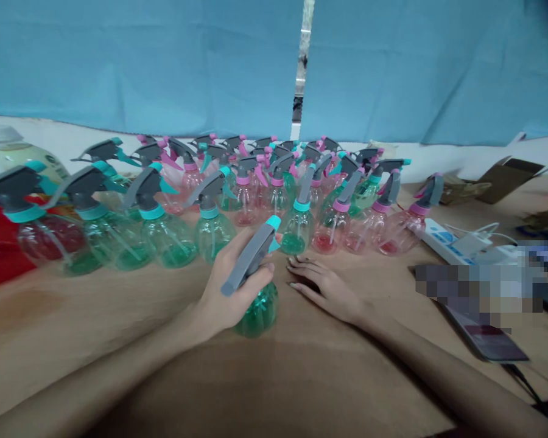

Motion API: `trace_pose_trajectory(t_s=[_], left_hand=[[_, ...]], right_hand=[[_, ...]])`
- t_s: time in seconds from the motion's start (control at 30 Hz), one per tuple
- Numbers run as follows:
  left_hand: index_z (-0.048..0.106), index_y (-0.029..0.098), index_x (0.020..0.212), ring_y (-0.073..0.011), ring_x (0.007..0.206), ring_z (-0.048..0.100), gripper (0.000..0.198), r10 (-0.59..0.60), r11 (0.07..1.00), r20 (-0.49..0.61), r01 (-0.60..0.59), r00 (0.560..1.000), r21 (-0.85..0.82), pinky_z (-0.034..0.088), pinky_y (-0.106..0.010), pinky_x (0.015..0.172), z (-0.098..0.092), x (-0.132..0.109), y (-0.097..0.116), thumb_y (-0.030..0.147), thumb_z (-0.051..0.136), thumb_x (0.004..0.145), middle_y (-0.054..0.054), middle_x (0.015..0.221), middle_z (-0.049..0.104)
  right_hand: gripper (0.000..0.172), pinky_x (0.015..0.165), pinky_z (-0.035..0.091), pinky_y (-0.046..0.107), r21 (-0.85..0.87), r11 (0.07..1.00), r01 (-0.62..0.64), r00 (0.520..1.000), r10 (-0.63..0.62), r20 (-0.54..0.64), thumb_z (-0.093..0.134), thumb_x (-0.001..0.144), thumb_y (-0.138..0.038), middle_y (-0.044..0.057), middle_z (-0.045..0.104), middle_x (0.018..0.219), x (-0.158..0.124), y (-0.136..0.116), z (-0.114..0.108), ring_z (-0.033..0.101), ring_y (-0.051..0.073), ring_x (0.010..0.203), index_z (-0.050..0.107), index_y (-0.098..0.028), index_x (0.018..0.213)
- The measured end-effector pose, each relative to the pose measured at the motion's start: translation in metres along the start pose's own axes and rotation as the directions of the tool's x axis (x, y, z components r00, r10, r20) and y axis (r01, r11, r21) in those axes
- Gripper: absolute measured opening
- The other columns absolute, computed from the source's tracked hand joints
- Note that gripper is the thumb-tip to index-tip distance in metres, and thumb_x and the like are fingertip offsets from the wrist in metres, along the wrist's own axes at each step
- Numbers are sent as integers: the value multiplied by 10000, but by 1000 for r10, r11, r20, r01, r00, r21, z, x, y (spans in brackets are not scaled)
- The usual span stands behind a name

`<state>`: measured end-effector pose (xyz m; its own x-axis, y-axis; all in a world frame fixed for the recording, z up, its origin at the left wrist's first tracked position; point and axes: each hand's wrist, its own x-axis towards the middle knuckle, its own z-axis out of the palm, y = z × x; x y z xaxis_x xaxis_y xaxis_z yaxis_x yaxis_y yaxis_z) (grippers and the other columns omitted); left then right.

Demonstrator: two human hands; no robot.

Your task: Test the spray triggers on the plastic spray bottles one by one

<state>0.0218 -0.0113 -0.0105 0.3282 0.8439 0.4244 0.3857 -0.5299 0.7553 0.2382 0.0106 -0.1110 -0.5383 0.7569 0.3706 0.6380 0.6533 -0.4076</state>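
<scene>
My left hand (235, 283) is wrapped round the neck of a green spray bottle (259, 315) with a grey head and a turquoise nozzle. The bottle is close to the wooden table; whether its base touches is hard to see. My right hand (325, 287) rests on the tabletop to the right, fingers stretched out and holding nothing. Just beyond it stand a green spray bottle (296, 234) with a turquoise collar and a pink spray bottle (327, 236) with a pink collar.
Several more spray bottles (167, 243) stand in rows across the table's back. A red bag (2, 249) lies at far left. On the right are a white power strip (447, 243), a phone (481, 334) with a cable, and an open cardboard box (506, 179).
</scene>
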Motion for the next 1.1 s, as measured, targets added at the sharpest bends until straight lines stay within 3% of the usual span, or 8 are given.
trace_pose_trajectory(t_s=[0.17,0.37,0.77,1.1], left_hand=[[503,216,884,-152,682,495,129,47,997,-19,-46,999,60,449,-304,639,-1,2,4,205,495,756,0,773,523],[465,217,765,-129,568,394,38,77,989,-26,-73,997,128,343,-254,480,-5,5,7,201,477,732,26,649,432],[408,221,690,-139,591,433,95,151,982,-31,-146,988,122,382,-292,543,-6,8,5,161,479,705,13,680,462],[472,225,829,-166,695,534,76,32,998,-22,-31,999,62,458,-319,651,-3,4,0,222,495,757,8,734,504]], right_hand=[[405,1060,341,466,-2,1000,0,1000,0,5,430,911,-389,71,536,1302,-1,0,0,410,214,1269,495,-220,1274],[403,1067,333,456,-7,1000,-6,1000,6,5,430,912,-387,73,539,1298,0,-1,-1,407,212,1272,507,-210,1265],[403,1068,331,459,3,1000,-2,1000,2,6,432,910,-393,67,533,1307,0,1,-1,420,209,1263,509,-218,1265],[396,1064,337,458,-1,1000,1,1000,-1,8,435,912,-372,67,537,1302,0,0,-2,423,212,1260,498,-225,1274]])
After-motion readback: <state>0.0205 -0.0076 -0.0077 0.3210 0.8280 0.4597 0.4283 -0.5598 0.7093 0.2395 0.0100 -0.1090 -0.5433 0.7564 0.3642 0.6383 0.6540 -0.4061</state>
